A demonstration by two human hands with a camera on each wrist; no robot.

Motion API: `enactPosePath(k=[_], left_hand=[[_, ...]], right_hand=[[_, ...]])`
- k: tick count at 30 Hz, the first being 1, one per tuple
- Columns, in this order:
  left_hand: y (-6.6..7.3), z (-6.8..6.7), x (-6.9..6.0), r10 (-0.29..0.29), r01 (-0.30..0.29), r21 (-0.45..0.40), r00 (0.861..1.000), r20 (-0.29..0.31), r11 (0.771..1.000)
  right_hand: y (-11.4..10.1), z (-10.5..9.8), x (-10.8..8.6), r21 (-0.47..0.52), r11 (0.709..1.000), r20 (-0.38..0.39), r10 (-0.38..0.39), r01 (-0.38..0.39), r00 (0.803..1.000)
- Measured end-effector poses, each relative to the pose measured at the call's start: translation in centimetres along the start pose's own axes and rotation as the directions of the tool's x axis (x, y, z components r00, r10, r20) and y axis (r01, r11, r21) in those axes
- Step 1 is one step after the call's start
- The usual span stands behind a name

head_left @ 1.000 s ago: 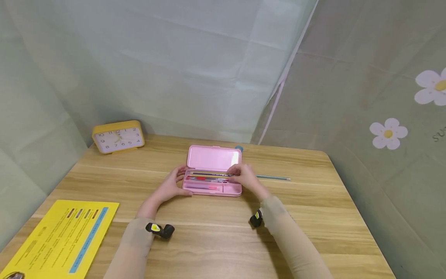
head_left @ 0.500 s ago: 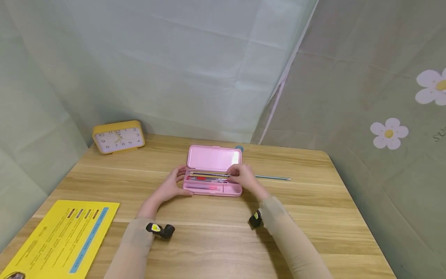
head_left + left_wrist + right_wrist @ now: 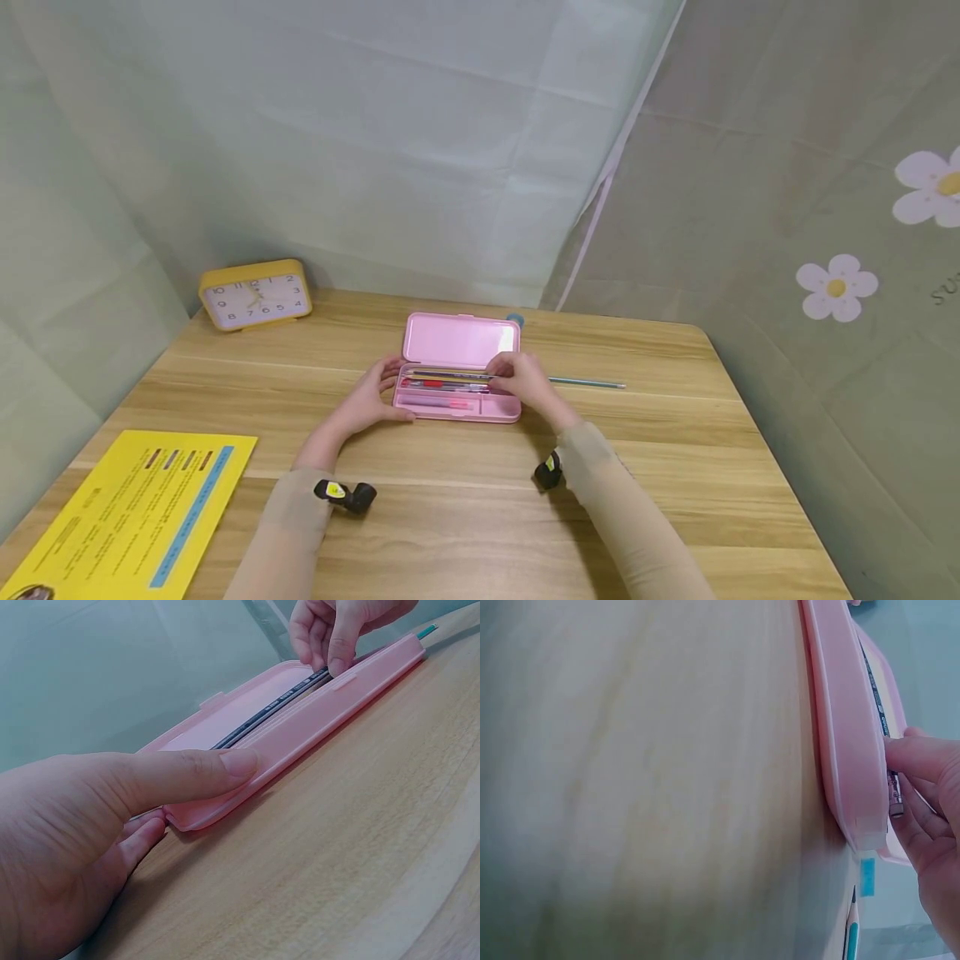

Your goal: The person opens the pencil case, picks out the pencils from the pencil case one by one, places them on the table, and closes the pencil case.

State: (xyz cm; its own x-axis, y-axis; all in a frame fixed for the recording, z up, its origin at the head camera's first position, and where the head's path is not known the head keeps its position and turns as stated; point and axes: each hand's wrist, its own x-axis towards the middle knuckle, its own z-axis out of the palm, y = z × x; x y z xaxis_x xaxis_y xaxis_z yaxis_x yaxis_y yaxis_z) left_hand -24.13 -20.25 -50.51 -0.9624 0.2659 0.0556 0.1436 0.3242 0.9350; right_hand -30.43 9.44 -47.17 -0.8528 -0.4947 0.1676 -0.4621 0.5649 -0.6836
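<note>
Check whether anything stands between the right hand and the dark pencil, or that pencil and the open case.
Nothing visible does: the right hand pinches the dark pencil in or over the pink case, whose lid is open. What lies beneath is hidden.

Woodgrain table (image 3: pixel 450 533), pale backdrop (image 3: pixel 375 150), seemingly cloth; grey flowered panel (image 3: pixel 735 192), right

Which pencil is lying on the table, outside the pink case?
The teal pencil, lying on the table to the right of the pink case. The dark pencil, by contrast, is pinched in the right hand at the open case.
</note>
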Motion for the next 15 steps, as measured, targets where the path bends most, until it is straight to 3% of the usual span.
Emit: enactPosePath(k=[8,15], left_hand=[[-0.15,0.05,0.19,0.007,-0.007,0.009,1.0,0.004,1.0],[0.03,0.01,-0.02,-0.002,0.002,0.005,1.0,0.001,1.0]], right_hand=[[-0.12,-0.26,0.13,0.002,1.0,0.001,0.019,-0.019,1.0],[-0.35,-0.75,0.28,0.061,0.997,0.017,0.05,-0.051,0.999]])
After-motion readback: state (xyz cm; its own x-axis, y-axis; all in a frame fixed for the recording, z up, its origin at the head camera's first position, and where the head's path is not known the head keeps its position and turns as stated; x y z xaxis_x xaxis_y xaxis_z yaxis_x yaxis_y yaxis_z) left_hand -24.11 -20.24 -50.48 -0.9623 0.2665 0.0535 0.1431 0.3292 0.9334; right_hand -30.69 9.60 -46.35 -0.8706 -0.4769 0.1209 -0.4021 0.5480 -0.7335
